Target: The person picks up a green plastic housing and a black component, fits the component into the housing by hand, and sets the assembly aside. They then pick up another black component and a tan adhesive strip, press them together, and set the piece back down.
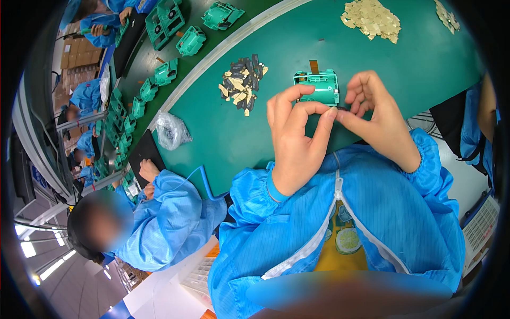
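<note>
A teal plastic housing (322, 94) lies on the green bench in front of me, with a brown ribbon cable (314, 66) standing out from its far side. My left hand (293, 135) is at the housing's near left, thumb and index finger pinched together, partly covering it. My right hand (381, 114) comes in from the right, its thumb and index finger closed and nearly meeting the left fingertips just below the housing. Whatever sits between the fingertips is too small to name. The right hand's other fingers curl loosely beside the housing.
A heap of black and cream small pieces (244, 81) lies left of the housing, a larger cream pile (371, 20) beyond it. A clear plastic bag (172, 131) rests near a co-worker's hand (149, 171). Behind the pale rail (212, 56), a line carries several teal housings (191, 41).
</note>
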Motion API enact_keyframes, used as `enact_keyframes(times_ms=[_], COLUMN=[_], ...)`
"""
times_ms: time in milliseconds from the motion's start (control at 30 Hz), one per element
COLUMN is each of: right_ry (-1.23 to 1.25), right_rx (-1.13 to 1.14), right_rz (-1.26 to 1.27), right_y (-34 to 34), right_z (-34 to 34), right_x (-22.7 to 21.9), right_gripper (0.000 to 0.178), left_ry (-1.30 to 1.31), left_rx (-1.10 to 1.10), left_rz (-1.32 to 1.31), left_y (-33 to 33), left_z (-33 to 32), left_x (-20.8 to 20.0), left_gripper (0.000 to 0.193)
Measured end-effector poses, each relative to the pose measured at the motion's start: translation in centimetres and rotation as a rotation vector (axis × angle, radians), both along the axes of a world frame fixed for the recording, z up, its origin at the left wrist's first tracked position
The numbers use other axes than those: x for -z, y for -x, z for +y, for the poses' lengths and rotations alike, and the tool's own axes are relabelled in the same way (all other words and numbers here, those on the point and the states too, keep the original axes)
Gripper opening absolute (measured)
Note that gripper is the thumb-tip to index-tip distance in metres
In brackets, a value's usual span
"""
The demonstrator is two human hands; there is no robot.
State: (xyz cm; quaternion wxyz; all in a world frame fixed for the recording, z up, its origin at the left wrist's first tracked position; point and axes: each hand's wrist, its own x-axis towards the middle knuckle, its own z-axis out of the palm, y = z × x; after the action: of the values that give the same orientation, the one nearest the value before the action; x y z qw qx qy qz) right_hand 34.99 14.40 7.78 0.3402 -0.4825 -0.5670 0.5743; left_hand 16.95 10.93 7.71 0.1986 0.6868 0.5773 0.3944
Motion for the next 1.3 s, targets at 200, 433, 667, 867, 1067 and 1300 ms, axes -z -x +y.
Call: enact_keyframes(times_ms=[200, 433, 667, 867, 1067, 1300], right_ry=[-0.174, 0.164, 0.345, 0.344, 0.359, 0.309], right_rx=[-0.134, -0.017, -0.147, -0.237, -0.225, -0.201], right_rz=[0.107, 0.23, 0.146, -0.026, -0.02, -0.11], right_y=[-1.5, -3.3, -2.9, -3.5, -3.1, -2.6], right_z=[1.3, 2.9, 3.6, 4.8, 4.8, 4.8], right_x=[1.5, 2.7, 3.7, 3.0, 2.5, 2.0], right_gripper=[0.015, 0.01, 0.01, 0.009, 0.008, 0.011], left_ry=[0.079, 0.079, 0.163, 0.134, 0.137, 0.164], left_rx=[0.06, 0.219, 0.163, 0.156, 0.149, 0.143], left_rz=[-0.146, 0.172, 0.153, -0.006, 0.016, 0.013], left_y=[-0.1, 1.0, -0.5, -0.4, -0.7, -0.8], left_z=[0.5, 2.5, 2.6, 2.8, 2.9, 3.0], left_x=[0.2, 1.4, 2.1, 3.4, 3.3, 3.3], left_gripper=[0.024, 0.058, 0.059, 0.058, 0.058, 0.057])
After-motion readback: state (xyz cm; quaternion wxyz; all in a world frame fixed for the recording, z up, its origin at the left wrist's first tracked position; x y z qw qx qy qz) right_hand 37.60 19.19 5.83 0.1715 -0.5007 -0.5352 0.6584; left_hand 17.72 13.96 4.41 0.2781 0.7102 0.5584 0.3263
